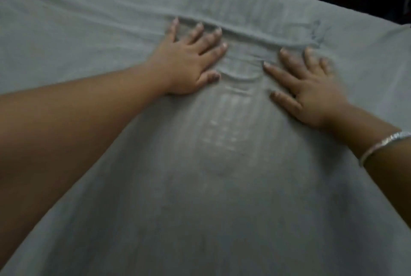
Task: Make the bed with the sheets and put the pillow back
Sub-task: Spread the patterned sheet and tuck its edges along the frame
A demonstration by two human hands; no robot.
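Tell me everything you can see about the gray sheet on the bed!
The sheet is gray-green soft cloth with faint stripes and a paler patch in the middle. It lies spread over the bed, filling most of the view. Long folds run across its far part, and small wrinkles bunch between the hands. The left hand and right hand press flat on it, fingers spread.

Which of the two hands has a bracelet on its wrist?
The right hand, pressed flat on the grey sheet: a silver bangle circles its wrist. The left hand, also flat on the sheet, has a bare wrist.
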